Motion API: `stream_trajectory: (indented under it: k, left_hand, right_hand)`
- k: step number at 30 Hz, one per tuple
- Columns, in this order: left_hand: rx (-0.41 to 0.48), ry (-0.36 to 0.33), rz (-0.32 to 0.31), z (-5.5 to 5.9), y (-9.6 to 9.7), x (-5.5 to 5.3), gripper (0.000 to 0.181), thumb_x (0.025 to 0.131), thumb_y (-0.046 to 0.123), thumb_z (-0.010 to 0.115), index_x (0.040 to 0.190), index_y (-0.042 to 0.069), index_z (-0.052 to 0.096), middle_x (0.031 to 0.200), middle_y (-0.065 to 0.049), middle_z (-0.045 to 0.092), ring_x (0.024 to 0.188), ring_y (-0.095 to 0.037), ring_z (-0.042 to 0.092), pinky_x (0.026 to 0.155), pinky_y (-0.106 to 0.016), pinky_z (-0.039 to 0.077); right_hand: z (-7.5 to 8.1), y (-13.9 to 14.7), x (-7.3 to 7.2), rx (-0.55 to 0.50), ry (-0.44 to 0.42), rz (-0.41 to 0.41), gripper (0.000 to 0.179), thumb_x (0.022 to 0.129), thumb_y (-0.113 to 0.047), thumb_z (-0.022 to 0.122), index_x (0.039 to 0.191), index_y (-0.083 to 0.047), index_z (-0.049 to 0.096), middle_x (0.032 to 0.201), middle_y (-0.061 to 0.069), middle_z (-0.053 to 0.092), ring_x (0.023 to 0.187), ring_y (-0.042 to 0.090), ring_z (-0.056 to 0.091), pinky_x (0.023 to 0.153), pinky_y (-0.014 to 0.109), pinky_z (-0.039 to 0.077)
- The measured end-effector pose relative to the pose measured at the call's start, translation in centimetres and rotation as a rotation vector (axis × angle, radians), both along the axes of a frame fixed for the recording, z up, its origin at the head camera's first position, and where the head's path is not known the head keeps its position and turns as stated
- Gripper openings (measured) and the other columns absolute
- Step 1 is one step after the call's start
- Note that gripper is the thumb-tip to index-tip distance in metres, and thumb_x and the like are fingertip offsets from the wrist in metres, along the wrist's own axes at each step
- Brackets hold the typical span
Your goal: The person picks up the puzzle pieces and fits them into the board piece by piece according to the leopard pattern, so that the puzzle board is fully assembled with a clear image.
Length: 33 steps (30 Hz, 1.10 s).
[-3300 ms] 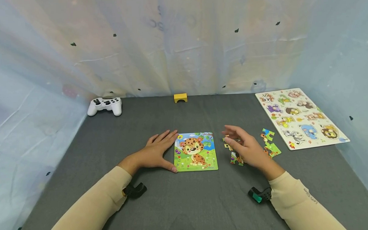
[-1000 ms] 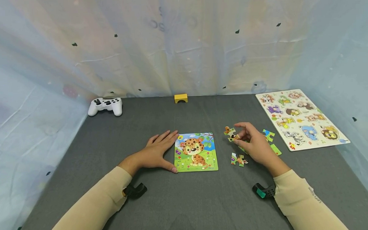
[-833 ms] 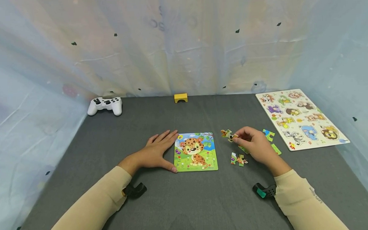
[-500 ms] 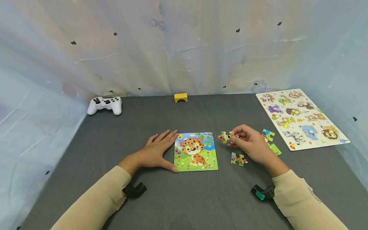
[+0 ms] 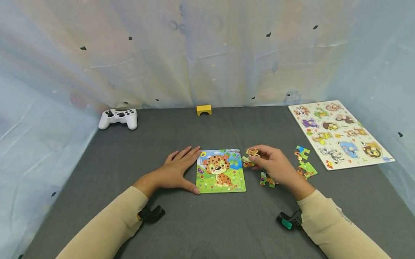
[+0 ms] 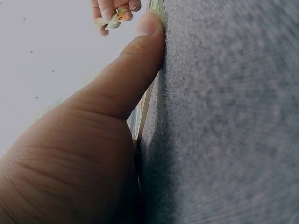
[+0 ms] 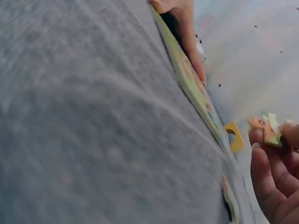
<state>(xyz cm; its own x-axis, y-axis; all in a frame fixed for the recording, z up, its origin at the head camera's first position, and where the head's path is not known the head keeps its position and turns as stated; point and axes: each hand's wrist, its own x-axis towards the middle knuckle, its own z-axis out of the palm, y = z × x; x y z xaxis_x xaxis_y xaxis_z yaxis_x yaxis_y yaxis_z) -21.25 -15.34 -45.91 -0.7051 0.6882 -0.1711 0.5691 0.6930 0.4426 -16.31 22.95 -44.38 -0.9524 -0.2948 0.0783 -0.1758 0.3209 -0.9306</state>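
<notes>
A square leopard puzzle [image 5: 220, 171] lies flat at the middle of the table. My left hand [image 5: 176, 170] rests along its left side with fingers spread straight; in the left wrist view the thumb [image 6: 135, 60] presses at the puzzle's edge. My right hand [image 5: 277, 167] is just right of the puzzle. Its thumb and fingers pinch a jigsaw piece [image 5: 252, 152] with orange, cream and green print, raised above the table in the right wrist view. Loose jigsaw pieces [image 5: 267, 179] lie beneath and beside that hand, partly hidden by it.
More loose pieces [image 5: 307, 169] lie right of my right hand. A pegged animal board [image 5: 341, 134] lies at the far right. A yellow arch block [image 5: 203, 110] stands at the back edge, and a white game controller [image 5: 118, 119] sits at the back left.
My right hand has picked up a jigsaw piece from the loose ones, turned it in the fingers and brought it leftward, close to the puzzle's right edge. The left hand has stayed put.
</notes>
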Motion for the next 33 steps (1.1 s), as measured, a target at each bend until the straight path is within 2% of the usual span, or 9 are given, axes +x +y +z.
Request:
stream_trajectory:
  k: [5,8,12,15,20,26,33]
  left_hand:
    - [0.003,0.006,-0.003,0.0,-0.1,0.0,0.139,0.077,0.083,0.081,0.178,0.019,0.009,0.182,0.003,0.002,0.166,-0.025,-0.003,0.125,-0.064,-0.001]
    - [0.003,0.007,-0.002,0.0,-0.1,0.0,0.139,0.077,0.083,0.082,0.178,0.019,0.009,0.182,0.003,0.002,0.166,-0.025,-0.003,0.125,-0.064,-0.001]
    - [0.007,0.006,-0.002,-0.1,-0.1,0.0,0.139,0.077,0.083,0.081,0.178,0.02,0.009,0.182,0.004,0.001,0.166,-0.025,-0.003,0.125,-0.064,-0.001]
    - [0.012,0.009,-0.004,-0.1,-0.1,0.0,0.139,0.077,0.083,0.081,0.178,0.02,0.009,0.182,0.004,0.002,0.166,-0.025,-0.003,0.125,-0.064,-0.001]
    - [0.016,0.017,-0.007,-0.2,0.0,0.0,0.138,0.078,0.083,0.082,0.178,0.02,0.01,0.182,0.002,0.003,0.166,-0.026,-0.002,0.125,-0.065,0.0]
    - [0.015,0.017,-0.005,-0.3,0.0,0.0,0.139,0.077,0.083,0.082,0.178,0.02,0.009,0.182,0.003,0.003,0.166,-0.025,-0.002,0.125,-0.065,0.0]
    - [0.015,0.012,-0.003,-0.3,0.0,-0.1,0.138,0.078,0.083,0.081,0.178,0.021,0.009,0.182,0.003,0.002,0.166,-0.025,-0.002,0.125,-0.064,0.0]
  right_hand:
    - [-0.5,-1.3,-0.3,0.015,0.024,0.042,0.042,0.108,-0.013,0.073,0.146,0.0,0.06,0.092,0.012,0.066,0.082,0.032,0.071,0.076,0.044,0.062]
    - [-0.8,-2.2,-0.4,0.02,0.052,0.055,0.039,0.106,-0.012,0.076,0.143,-0.003,0.066,0.093,0.01,0.064,0.075,0.033,0.067,0.069,0.041,0.06]
    - [-1.2,-3.4,-0.4,0.025,0.075,0.079,0.04,0.104,-0.011,0.078,0.141,0.0,0.065,0.095,0.007,0.068,0.072,0.032,0.064,0.064,0.035,0.052]
    - [-1.4,-4.2,-0.5,0.043,0.07,0.083,0.036,0.104,-0.011,0.077,0.136,-0.001,0.064,0.093,0.005,0.07,0.073,0.028,0.066,0.065,0.034,0.05]
    - [-1.4,-5.3,-0.5,0.084,0.068,0.061,0.027,0.107,-0.015,0.074,0.132,-0.005,0.072,0.09,0.003,0.066,0.069,0.023,0.061,0.065,0.035,0.051]
    - [-1.3,-6.1,-0.6,0.014,0.0,0.07,0.028,0.11,-0.011,0.068,0.136,0.0,0.073,0.091,0.01,0.07,0.07,0.028,0.067,0.065,0.039,0.06]
    - [-1.3,-7.0,-0.8,0.021,-0.045,0.025,0.018,0.11,-0.014,0.07,0.123,-0.004,0.076,0.094,0.006,0.074,0.076,0.027,0.067,0.061,0.038,0.058]
